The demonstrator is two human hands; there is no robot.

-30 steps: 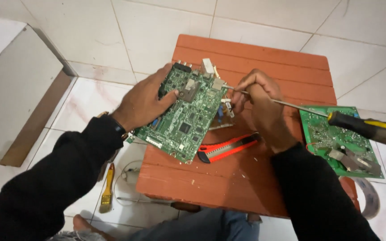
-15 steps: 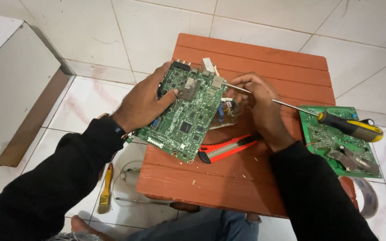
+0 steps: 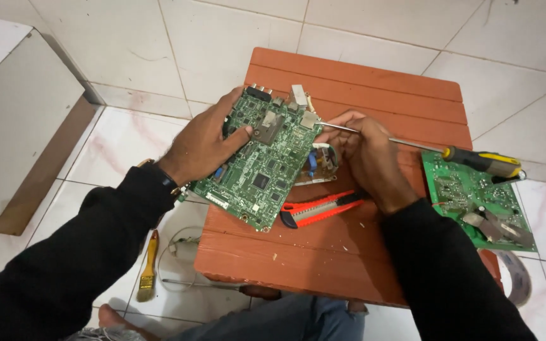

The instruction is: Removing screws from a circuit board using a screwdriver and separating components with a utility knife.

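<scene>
My left hand [image 3: 200, 148] grips a green circuit board [image 3: 260, 173] by its left edge and holds it tilted over a small red wooden table [image 3: 361, 82]. My right hand [image 3: 374, 164] pinches the metal shaft of a screwdriver near its tip, which touches the board's upper right corner. The screwdriver's yellow and black handle [image 3: 481, 162] sticks out to the right. A small part with blue components [image 3: 323, 158] lies under the board's right edge, beside my right fingers.
A red utility knife [image 3: 320, 208] lies on the table below my right hand. A second green board [image 3: 475, 196] rests on the table's right edge. On the tiled floor are a yellow brush [image 3: 148, 262], a white cable [image 3: 181, 249] and a white panel [image 3: 14, 126].
The screwdriver handle has swung up and to the left, closer to the table. My left hand still holds the board in the same spot.
</scene>
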